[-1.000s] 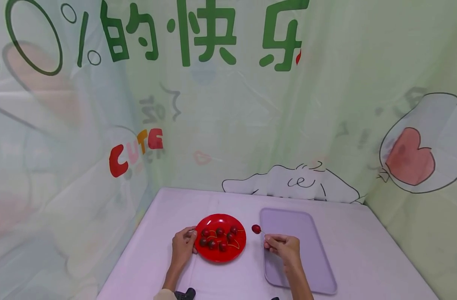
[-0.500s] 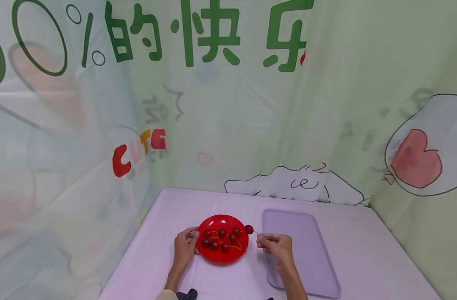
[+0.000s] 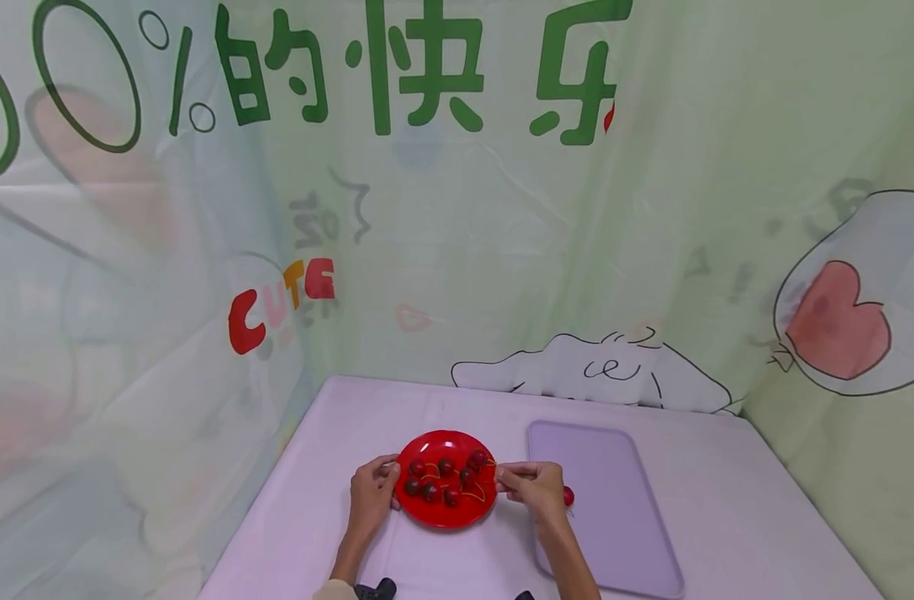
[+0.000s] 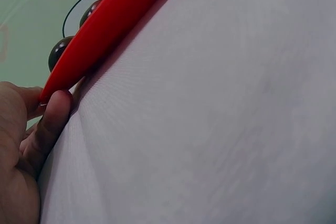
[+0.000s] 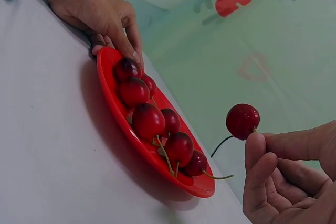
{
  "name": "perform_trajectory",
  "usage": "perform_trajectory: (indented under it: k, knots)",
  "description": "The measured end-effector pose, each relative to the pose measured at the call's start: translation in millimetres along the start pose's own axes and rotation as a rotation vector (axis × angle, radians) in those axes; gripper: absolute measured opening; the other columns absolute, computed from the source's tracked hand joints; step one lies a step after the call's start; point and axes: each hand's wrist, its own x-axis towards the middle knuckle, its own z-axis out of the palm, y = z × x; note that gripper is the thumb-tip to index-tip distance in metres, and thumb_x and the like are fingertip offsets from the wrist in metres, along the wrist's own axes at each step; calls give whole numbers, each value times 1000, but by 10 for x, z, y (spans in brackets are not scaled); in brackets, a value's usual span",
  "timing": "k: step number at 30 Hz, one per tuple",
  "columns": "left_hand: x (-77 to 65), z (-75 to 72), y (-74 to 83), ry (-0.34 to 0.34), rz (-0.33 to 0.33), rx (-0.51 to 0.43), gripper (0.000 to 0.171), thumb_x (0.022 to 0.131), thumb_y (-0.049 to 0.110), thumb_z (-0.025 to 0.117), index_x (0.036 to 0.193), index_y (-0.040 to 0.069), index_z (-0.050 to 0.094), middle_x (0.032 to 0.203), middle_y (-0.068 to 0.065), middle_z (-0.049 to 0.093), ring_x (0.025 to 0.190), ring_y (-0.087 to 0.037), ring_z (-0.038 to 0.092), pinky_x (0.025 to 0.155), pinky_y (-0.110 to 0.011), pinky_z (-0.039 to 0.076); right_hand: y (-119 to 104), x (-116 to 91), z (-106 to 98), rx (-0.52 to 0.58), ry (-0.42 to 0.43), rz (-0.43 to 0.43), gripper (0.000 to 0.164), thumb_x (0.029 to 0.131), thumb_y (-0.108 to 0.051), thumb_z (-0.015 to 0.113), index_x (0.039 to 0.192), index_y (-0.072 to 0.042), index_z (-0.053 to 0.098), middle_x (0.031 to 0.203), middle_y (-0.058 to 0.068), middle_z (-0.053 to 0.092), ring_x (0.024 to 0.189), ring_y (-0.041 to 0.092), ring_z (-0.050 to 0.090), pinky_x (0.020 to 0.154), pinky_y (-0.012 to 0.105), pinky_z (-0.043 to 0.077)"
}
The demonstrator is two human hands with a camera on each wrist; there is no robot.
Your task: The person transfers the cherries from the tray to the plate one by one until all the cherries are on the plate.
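Toward the left edge of the pale lilac desk (image 3: 711, 483), the left hand (image 3: 372, 493) grips the near-left rim of a round, glossy red plate (image 3: 443, 518) bearing dark red stemmed cherries (image 3: 430, 492). Above the plate's right rim is a glossy red held cherry (image 5: 242, 121), its stem pinched by the right hand (image 3: 541, 492), just to its right; only the right wrist view shows it apart from those below. Rightmost, the flat, rectangular purple tray (image 3: 610, 508), seen only from the head, bears a partly hidden red cherry (image 3: 568, 496).

Plate (image 3: 445, 518) w/ cherries (image 3: 430, 492) L of tray (image 3: 610, 517).
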Motion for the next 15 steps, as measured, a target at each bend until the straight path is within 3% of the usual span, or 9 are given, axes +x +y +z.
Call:
perform_trajectory:
  k: [7,15]
  knots:
    - [8,-2,12,-13,-28,3,30,110,13,67,137,1,72,109,-20,77,48,-11,62,52,-19,56,20,15,107,-53,13,1,25,96,-7,83,112,13,79,80,8,80,65,13,74,62,20,63]
    - [12,-8,7,-19,-30,-5,31,109,14,67,137,1,72,109,-20,77,48,-11,62,52,-20,57,37,37,240,-88,36,-40,21,97,-7,83,108,10,81,84,11,81,67,13,76,63,18,62]
